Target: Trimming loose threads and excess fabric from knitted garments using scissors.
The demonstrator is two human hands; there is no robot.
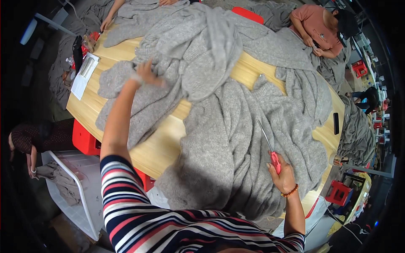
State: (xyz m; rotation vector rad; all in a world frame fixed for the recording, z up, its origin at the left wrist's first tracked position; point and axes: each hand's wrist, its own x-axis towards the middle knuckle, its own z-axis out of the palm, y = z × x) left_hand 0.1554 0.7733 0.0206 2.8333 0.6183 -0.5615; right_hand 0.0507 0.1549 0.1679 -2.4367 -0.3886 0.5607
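Large grey knitted pieces [213, 147] lie heaped and folded over the wooden table, with one reaching down its near edge toward me. My left hand [147, 75] is stretched far forward over the knit at the left, its fingers spread and partly smeared by motion. It holds nothing; I cannot tell whether it touches the knit. In my right hand [284, 177] is a pink-handled tool with a long thin metal shaft [265, 135]. My fingers are wrapped round its handle, and the shaft points away from me across the grey folds. Its tip is too small to make out.
The table [162, 145] has bare wood between the heaps. A white sheet [85, 75] lies at its left edge, a black phone-like slab [336, 123] at its right. Red stools [84, 139] stand around. Co-workers sit beyond; one [318, 29] handles something at far right. A white bin [76, 189] stands left.
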